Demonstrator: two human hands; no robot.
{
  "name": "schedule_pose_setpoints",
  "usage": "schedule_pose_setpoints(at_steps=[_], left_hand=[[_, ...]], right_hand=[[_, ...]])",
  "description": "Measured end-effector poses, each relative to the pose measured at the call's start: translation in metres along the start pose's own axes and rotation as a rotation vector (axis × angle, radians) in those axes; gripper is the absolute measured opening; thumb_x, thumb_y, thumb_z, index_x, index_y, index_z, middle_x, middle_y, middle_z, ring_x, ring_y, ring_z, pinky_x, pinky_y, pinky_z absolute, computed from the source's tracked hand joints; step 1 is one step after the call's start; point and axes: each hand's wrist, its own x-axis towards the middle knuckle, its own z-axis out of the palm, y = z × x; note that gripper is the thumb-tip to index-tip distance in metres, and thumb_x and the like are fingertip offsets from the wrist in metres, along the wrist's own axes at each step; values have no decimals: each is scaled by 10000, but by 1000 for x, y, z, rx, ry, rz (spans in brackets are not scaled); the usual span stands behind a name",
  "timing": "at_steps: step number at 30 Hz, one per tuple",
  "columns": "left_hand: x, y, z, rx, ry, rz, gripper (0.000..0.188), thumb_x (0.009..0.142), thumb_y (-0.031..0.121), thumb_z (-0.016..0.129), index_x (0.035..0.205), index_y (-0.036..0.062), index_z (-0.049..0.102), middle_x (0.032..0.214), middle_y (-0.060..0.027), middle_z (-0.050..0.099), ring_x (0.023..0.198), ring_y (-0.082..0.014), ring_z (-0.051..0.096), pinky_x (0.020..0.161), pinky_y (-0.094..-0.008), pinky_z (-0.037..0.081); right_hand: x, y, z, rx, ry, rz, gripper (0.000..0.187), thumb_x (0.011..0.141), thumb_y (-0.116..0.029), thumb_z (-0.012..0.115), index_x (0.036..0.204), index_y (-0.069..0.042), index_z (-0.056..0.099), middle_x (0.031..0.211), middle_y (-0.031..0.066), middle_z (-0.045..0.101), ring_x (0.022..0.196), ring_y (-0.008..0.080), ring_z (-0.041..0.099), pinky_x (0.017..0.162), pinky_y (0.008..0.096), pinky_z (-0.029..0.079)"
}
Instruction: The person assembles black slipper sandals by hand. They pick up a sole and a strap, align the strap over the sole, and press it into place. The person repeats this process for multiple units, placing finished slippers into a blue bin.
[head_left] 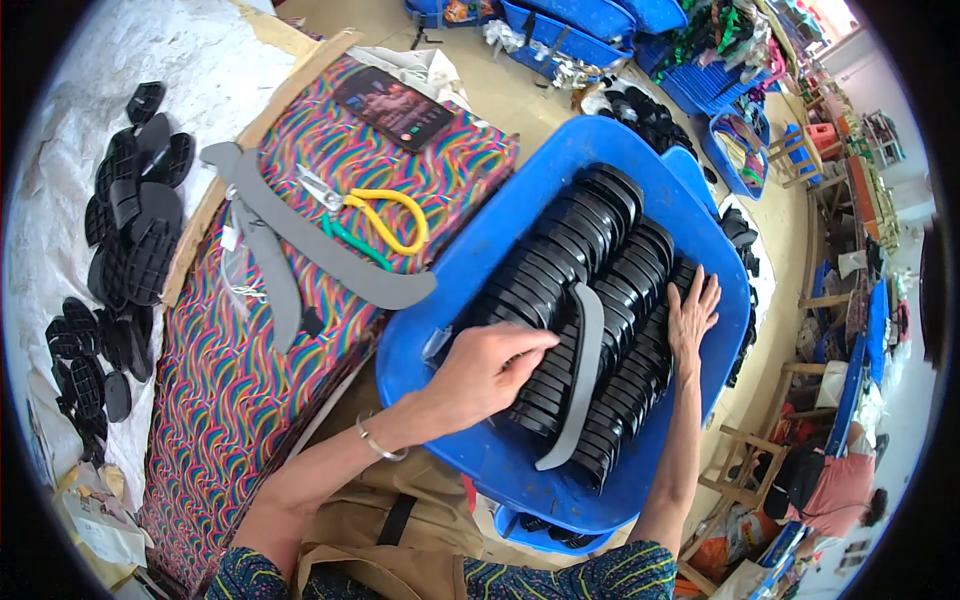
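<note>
A deep blue tub [580,143] stands in front of me, holding several rows of shiny black curved pieces [560,262] packed closely side by side. Across these rows lies a grey curved strip [585,370]. My left hand [485,372] is over the tub's near left part, thumb and forefinger drawn together beside the rows; anything between them is hidden. At the right, my right hand [692,315] rests with fingers spread on the far end of the right-hand row. It appears to hold nothing.
To the left, a table with a colourful patterned cover [225,420] bears more grey strips [330,258], yellow-handled scissors [395,215], a green-handled tool [352,243] and a phone [393,108]. Black soles [140,220] lie beyond it. Blue baskets [740,150] and a person [835,490] are farther off.
</note>
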Motion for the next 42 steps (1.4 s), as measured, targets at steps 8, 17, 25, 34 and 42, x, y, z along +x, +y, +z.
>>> schedule_pose_setpoints(at_steps=[8,17,25,34,42], left_hand=[[-105,-25,-30,-94,57,-81,209,911,45,633,1111,38,694,976,-136,720,867,-259,697,746,-342,548],[-159,-22,-57,-140,82,-114,223,923,14,620,1133,30,694,1001,-126,724,893,-228,700,763,-323,551],[-189,-15,-84,-112,136,-128,210,919,23,634,1117,34,702,1004,-126,723,874,-229,699,739,-309,537],[-204,-2,-118,-166,191,-220,200,943,48,614,1122,21,700,996,-118,731,874,-171,693,738,-278,525],[-202,2,-125,-292,184,-281,211,950,54,607,1138,15,695,1035,-108,735,936,-171,696,826,-287,533]], right_hand=[[-143,-97,-62,293,-81,-89,311,905,-208,656,1128,9,651,965,184,663,866,372,658,757,439,517],[-164,-117,-50,250,-162,-8,305,830,-190,730,1033,28,664,879,172,615,763,338,635,690,435,497],[-166,-126,-36,88,-65,-77,278,812,-129,688,1018,49,631,944,220,605,878,406,632,751,466,512],[-151,-102,-34,383,-160,-111,185,795,-138,665,818,43,633,772,231,556,731,397,580,681,484,444],[-147,-107,-35,260,-158,-153,191,790,-103,596,852,71,644,787,246,576,766,420,599,707,500,467]])
